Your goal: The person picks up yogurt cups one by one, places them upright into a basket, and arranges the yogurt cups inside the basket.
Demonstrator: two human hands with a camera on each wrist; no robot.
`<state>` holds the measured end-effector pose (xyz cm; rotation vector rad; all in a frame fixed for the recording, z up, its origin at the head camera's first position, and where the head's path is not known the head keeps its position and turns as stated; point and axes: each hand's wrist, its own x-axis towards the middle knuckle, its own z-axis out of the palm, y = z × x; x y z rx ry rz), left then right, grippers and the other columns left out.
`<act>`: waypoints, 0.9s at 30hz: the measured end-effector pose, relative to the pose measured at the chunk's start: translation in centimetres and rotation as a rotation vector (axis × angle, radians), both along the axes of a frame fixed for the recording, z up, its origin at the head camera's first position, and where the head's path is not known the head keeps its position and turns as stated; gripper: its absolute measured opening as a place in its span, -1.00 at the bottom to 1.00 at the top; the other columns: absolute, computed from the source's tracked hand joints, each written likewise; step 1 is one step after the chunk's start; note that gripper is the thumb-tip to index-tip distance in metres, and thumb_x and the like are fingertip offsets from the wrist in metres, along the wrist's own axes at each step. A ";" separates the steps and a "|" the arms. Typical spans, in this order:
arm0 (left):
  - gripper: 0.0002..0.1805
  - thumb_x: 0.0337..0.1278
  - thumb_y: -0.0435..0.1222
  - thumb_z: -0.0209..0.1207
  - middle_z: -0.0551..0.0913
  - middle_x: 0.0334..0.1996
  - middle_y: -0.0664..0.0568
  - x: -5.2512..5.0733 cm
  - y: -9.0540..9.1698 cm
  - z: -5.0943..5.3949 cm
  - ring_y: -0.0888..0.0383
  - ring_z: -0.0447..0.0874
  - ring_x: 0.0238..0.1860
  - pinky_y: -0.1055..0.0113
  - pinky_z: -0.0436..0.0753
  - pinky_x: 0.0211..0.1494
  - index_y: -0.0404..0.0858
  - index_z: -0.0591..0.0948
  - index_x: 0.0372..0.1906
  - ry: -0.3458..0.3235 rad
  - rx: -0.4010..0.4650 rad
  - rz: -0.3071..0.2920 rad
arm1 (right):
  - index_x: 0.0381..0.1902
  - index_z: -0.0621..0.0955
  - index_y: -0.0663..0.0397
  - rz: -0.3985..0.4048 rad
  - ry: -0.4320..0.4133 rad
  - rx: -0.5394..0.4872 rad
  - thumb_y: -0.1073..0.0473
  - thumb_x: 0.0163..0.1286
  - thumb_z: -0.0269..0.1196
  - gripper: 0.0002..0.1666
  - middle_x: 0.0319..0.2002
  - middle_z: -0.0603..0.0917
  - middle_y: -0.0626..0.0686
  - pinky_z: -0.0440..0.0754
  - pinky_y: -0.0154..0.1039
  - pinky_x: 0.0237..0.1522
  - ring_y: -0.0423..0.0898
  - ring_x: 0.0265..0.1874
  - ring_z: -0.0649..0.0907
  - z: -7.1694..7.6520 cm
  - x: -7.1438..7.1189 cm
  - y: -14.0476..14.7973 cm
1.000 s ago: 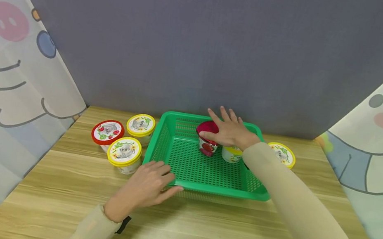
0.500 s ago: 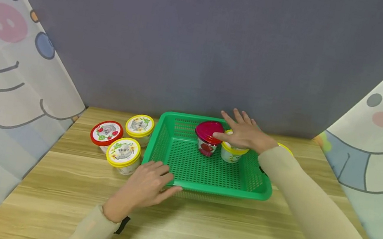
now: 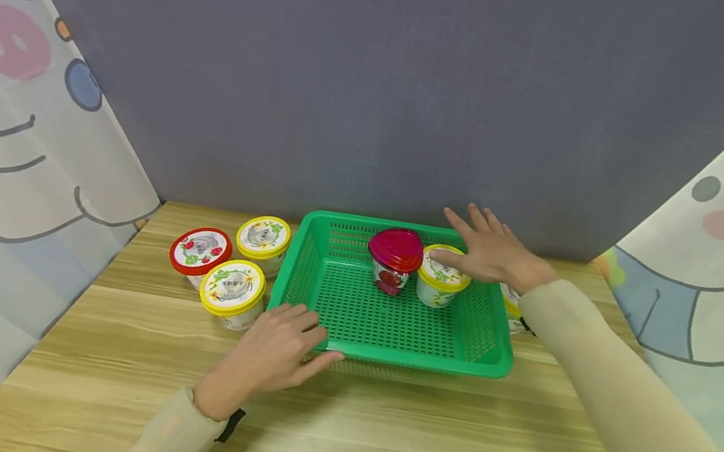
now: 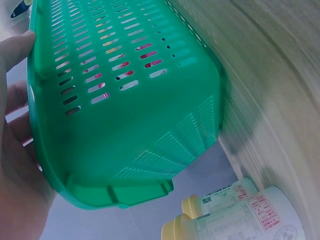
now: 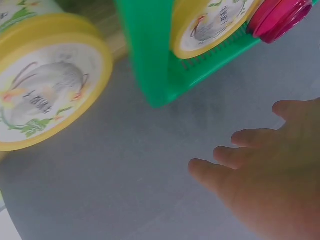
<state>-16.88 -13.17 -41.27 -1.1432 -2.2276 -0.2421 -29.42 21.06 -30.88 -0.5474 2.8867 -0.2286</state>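
Observation:
In the head view, my left hand (image 3: 277, 347) grips the green basket (image 3: 384, 354) at its near left corner. The left wrist view shows the thumb of that hand (image 4: 20, 175) on the basket's rim (image 4: 37, 145), its fingers partly hidden behind it. Inside the basket stand a magenta-lidded cup (image 3: 396, 249) and, to its right, a yellow-lidded cup (image 3: 440, 272). My right hand (image 3: 496, 253), fingers spread and holding nothing, is over the back right of the basket, its thumb overlapping the yellow lid; contact cannot be told. In the right wrist view this hand (image 5: 265, 165) is empty.
Left of the basket stand a red-lidded cup (image 3: 201, 251) and two yellow-lidded cups (image 3: 264, 236). Another yellow-lidded cup (image 3: 512, 301) stands right of the basket, partly hidden by my arm. A dark grey panel (image 3: 391, 88) rises behind, with patterned curtains at both sides.
My right hand has moved right, away from the magenta lid, uncovering both cups in the basket. My left hand has stayed at the corner.

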 end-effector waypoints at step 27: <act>-0.57 0.29 0.07 0.26 0.45 -0.58 0.15 0.0 0.0 0.0 0.17 0.38 -0.53 0.32 0.46 -0.44 -0.11 0.58 -0.57 0.003 0.016 -0.007 | 0.66 -0.13 0.05 -0.114 -0.020 -0.098 -0.49 0.47 -0.07 0.12 0.54 -0.23 0.53 -0.06 0.63 0.27 0.59 0.47 -0.19 -1.9 1.4 8.0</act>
